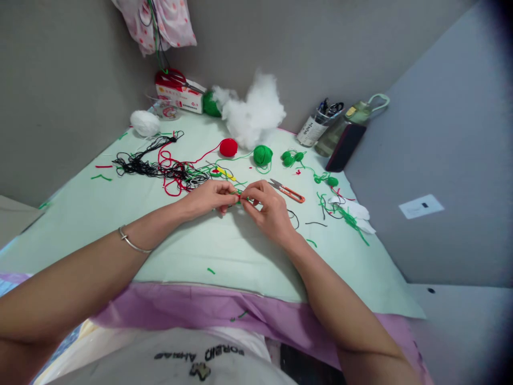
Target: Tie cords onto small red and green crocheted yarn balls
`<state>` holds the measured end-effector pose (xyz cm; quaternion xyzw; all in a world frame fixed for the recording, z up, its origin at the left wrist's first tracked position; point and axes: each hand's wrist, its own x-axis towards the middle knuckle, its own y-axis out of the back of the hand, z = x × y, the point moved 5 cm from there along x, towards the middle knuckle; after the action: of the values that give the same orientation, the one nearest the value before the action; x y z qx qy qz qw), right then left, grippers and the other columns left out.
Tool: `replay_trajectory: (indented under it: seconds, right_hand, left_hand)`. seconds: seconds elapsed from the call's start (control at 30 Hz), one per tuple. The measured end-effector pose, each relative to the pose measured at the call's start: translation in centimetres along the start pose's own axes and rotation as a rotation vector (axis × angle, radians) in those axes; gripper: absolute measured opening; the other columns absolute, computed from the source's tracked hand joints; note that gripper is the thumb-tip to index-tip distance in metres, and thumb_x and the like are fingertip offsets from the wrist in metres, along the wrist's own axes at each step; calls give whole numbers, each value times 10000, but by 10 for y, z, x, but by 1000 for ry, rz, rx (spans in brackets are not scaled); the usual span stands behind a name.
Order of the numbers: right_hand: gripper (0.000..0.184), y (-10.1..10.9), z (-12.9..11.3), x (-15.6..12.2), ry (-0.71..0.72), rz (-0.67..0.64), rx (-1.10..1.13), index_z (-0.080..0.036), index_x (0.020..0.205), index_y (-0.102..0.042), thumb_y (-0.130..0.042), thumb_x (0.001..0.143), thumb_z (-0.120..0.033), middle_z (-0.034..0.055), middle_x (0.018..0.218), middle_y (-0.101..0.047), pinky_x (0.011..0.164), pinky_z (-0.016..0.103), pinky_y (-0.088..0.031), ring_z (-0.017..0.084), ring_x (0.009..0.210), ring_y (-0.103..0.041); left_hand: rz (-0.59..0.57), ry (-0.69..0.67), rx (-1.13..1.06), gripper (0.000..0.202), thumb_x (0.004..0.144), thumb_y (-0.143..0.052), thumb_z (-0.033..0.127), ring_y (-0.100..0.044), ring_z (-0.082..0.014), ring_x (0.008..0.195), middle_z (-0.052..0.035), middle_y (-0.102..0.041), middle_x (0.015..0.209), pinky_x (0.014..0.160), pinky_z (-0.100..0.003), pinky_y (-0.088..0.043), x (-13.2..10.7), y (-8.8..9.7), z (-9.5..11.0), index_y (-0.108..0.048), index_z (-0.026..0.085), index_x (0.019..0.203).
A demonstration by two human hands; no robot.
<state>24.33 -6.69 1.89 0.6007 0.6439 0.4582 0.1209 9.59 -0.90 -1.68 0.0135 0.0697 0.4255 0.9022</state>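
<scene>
My left hand point(210, 199) and my right hand point(266, 208) meet over the middle of the table, both with pinched fingers. Between the fingertips is a small red and green yarn piece point(239, 197), mostly covered by the fingers, so its shape does not show. Just beyond the left hand lies a yellow-handled tool point(226, 174), perhaps a crochet hook. Orange thread snips point(292, 193) rest right of my right hand. Farther back sit a red yarn ball point(228, 147) and a green yarn ball point(262, 155). A tangle of black yarn point(140, 164) spreads at left.
White stuffing point(256, 112) is heaped at the back, near a white yarn ball point(145, 123) and a box point(180, 96) with red scissors point(170, 78). A pen cup point(312, 131), a bottle point(355, 120) and a dark phone-like slab point(347, 148) stand back right. Green scraps point(352, 219) lie right.
</scene>
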Motion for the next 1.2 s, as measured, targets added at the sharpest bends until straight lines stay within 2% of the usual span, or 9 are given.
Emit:
replay_trajectory:
  seconds: [0.1, 0.27, 0.37, 0.47, 0.57, 0.7, 0.87, 1.0, 1.2]
  right_hand:
    - [204, 7, -12, -1, 118, 102, -101, -211, 903, -690, -497, 959, -172, 90, 965, -619, 750, 316, -471, 187, 896, -581]
    - [272, 5, -23, -4, 237, 45, -195, -235, 941, -680, -424, 994, -160, 101, 1042, -672, 785, 321, -474, 190, 947, -590]
    - [200, 7, -17, -3, 140, 71, 3, -224, 961, -639, -444, 1007, -214, 88, 1007, -684, 804, 316, -500, 180, 929, -629]
    - [132, 9, -9, -2, -8, 120, 333, -225, 959, -582, -494, 1007, -310, 52, 945, -671, 754, 307, -540, 152, 801, -657]
    - [201, 6, -5, -1, -131, 95, 590, -237, 958, -523, -541, 986, -435, 37, 931, -686, 723, 307, -579, 150, 776, -686]
    - [309, 7, -5, 2, -227, 50, 743, -241, 934, -487, -598, 938, -529, 23, 877, -707, 704, 306, -598, 142, 721, -687]
    - [236, 20, -6, 4, -231, 61, 835, -229, 930, -579, -656, 923, -452, -4, 769, -672, 605, 274, -554, 124, 627, -636]
    - [151, 31, -2, 3, -172, 156, 648, -216, 916, -670, -675, 920, -367, -3, 758, -642, 578, 264, -500, 112, 618, -585]
    - [122, 36, -10, -1, 124, 309, 8, -223, 920, -742, -625, 952, -211, 31, 816, -582, 647, 283, -444, 135, 736, -540]
  left_hand:
    - [-34, 37, -122, 197, 748, -738, 334, -574, -126, 564, 8, -605, 624, 586, -256, -464, -2, -3, 3, -625, 172, 753]
    - [-30, 67, -278, 182, 720, -764, 294, -623, -127, 684, 5, -627, 740, 668, -255, -520, -3, -7, 5, -644, 173, 784]
    - [10, 53, -325, 207, 684, -789, 276, -657, -152, 725, -1, -628, 739, 698, -285, -548, -2, -7, 5, -631, 170, 766]
    - [43, 46, -352, 248, 665, -803, 270, -679, -160, 712, 7, -619, 707, 694, -292, -549, -2, -6, 5, -586, 166, 725]
    - [4, 53, -376, 259, 683, -803, 270, -687, -149, 716, -6, -657, 764, 736, -303, -556, -3, -7, 5, -574, 161, 740]
    - [-29, 56, -399, 259, 711, -794, 268, -691, -147, 725, -16, -674, 780, 755, -307, -561, -3, -8, 3, -561, 163, 749]
    - [114, 40, -416, 258, 694, -790, 211, -675, -138, 683, -1, -652, 727, 702, -292, -572, -1, 0, 2, -544, 163, 757]
    - [137, 15, -436, 258, 717, -795, 227, -666, -128, 686, 2, -656, 749, 703, -298, -594, 0, 3, 3, -565, 158, 812]
    - [151, -15, -414, 301, 714, -826, 266, -643, -119, 662, 2, -671, 778, 686, -311, -611, -1, 4, 4, -601, 162, 884]
